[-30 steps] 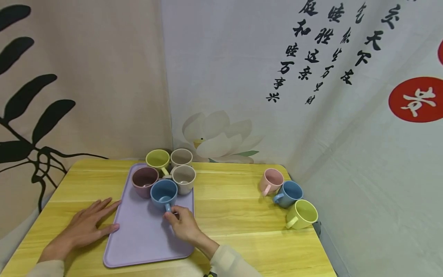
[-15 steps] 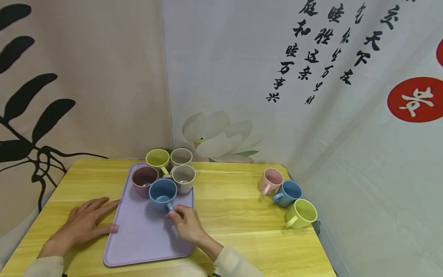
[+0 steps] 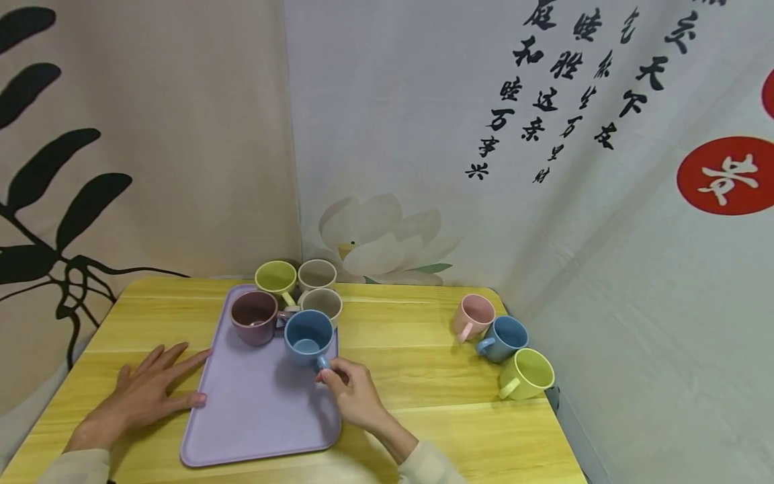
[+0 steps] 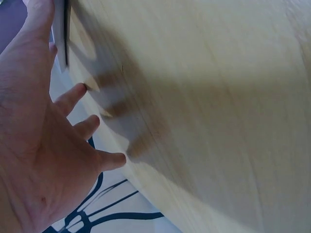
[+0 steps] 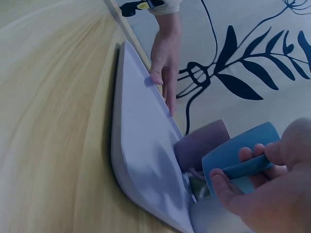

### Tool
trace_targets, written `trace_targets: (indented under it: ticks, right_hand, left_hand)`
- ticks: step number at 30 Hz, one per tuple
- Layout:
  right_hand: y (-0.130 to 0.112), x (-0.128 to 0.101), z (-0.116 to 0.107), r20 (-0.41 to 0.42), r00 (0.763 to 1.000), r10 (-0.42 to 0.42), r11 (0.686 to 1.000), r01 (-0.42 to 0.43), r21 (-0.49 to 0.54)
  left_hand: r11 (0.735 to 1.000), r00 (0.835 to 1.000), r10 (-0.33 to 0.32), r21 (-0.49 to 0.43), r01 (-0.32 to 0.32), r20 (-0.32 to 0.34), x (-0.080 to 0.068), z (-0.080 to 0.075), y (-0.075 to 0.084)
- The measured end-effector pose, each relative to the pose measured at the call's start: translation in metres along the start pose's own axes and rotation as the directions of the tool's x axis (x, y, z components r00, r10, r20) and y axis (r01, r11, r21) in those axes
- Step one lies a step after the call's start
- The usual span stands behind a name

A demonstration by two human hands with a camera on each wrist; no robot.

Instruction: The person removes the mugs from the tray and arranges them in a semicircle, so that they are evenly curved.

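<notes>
A lilac tray (image 3: pixel 242 430) lies on the yellow wooden table (image 3: pixel 411 376). At its far end stand a mauve cup (image 3: pixel 254 317), a yellow-green cup (image 3: pixel 275 277) and two beige cups (image 3: pixel 317 274). My right hand (image 3: pixel 353 393) pinches the handle of a blue cup (image 3: pixel 308 336), which is over the tray's right side; the right wrist view shows the blue cup (image 5: pixel 243 155) with my fingers (image 5: pixel 243 177) curled round its handle. My left hand (image 3: pixel 142 393) lies flat on the table, its fingers spread, with the thumb against the tray's left edge (image 5: pixel 146 80).
Three more cups sit at the table's right side: pink (image 3: pixel 474 316), blue (image 3: pixel 505 338) and yellow-green (image 3: pixel 527 374). Printed cloth backdrops close in the table at the back and right. Bare tabletop lies between the tray and these cups.
My right hand has carried the blue cup rightward across the tray, away from the mauve cup and in front of the near beige cup. The left hand stays put.
</notes>
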State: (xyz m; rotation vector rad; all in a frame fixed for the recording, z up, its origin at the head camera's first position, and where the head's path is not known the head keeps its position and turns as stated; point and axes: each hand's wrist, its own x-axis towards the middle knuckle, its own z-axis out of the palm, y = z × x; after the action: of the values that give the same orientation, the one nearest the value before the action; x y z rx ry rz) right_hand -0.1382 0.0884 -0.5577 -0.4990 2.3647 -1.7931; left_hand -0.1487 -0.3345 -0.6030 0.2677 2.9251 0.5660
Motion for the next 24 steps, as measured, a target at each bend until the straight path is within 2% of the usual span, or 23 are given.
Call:
trace_targets:
  ticks: [13,24]
  right_hand:
    - [0.006,-0.02,-0.052,-0.065,0.996,0.063,0.998,-0.063,-0.002]
    - [0.026,-0.03,-0.094,-0.184,0.976,0.116,0.993,-0.113,0.028]
  left_hand:
    - [1.0,1.0,0.008,0.001,-0.008,0.029,0.004,-0.004,-0.001]
    - [0.999,0.999,0.035,0.006,-0.035,0.028,0.005,-0.004,-0.004]
